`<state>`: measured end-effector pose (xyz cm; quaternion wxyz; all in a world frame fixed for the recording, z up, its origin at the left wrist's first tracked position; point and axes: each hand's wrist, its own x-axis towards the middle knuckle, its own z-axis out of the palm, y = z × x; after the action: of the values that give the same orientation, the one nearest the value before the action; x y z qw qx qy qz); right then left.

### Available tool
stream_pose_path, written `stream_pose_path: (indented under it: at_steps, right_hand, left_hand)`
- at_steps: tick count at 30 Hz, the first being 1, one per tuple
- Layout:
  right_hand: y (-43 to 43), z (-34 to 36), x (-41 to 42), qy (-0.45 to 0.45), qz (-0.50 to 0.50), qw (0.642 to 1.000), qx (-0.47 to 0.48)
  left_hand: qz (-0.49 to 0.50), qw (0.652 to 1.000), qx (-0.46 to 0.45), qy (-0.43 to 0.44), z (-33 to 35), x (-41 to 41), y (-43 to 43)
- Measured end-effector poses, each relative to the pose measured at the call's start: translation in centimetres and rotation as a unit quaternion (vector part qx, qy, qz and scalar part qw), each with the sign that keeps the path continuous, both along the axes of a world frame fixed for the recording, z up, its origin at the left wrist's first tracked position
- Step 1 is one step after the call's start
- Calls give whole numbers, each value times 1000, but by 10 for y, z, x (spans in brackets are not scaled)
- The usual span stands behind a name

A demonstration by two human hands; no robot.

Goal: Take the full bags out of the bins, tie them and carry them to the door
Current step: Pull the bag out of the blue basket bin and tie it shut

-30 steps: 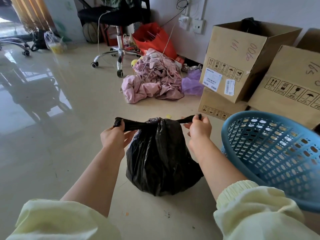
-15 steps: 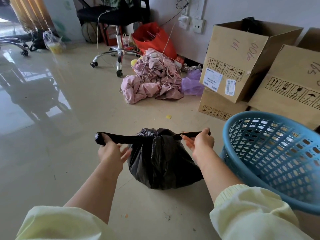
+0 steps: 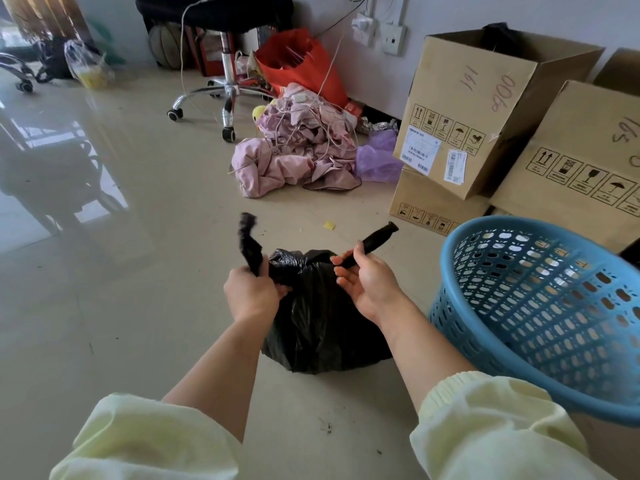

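Head camera: fingers of the left hand [image 3: 252, 292] are clenched round one twisted tail of the black rubbish bag [image 3: 322, 327], while the right hand [image 3: 370, 284] pinches the other tail between thumb and fingers. Both tails stick up from the gathered neck. The bag sits on the floor [image 3: 138, 306], just beside a tilted blue perforated basket [image 3: 540, 306].

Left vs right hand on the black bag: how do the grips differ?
The left hand fists round the left tail, knuckles up; the right hand pinches the right tail, palm showing. The left tail stands upright; the right tail slants rightward. Both hold the same black bag.
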<state>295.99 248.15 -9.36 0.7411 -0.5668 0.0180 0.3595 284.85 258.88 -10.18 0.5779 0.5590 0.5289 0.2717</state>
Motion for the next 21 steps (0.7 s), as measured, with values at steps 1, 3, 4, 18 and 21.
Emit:
stream_pose_path:
  at_steps: [1,3,4,18,21]
  right_hand:
    - [-3,-1,1,-17,7,1000,-17]
    - [-8,-2,4,-38,-1,998,-44]
    - [-10,-4,6,-42,-14,997,-59]
    - [-17,-19,14,-36,-118,979,-164]
    - [-22,-23,17,-143,-43,955,-256]
  left_hand:
    - [-17,999,26,17,1,0,1]
    - [-48,996,67,43,3,-2,3]
    - [-57,994,82,54,4,-2,5]
    - [-89,983,24,160,-4,-37,26]
    - [-144,974,-5,172,-5,-39,30]
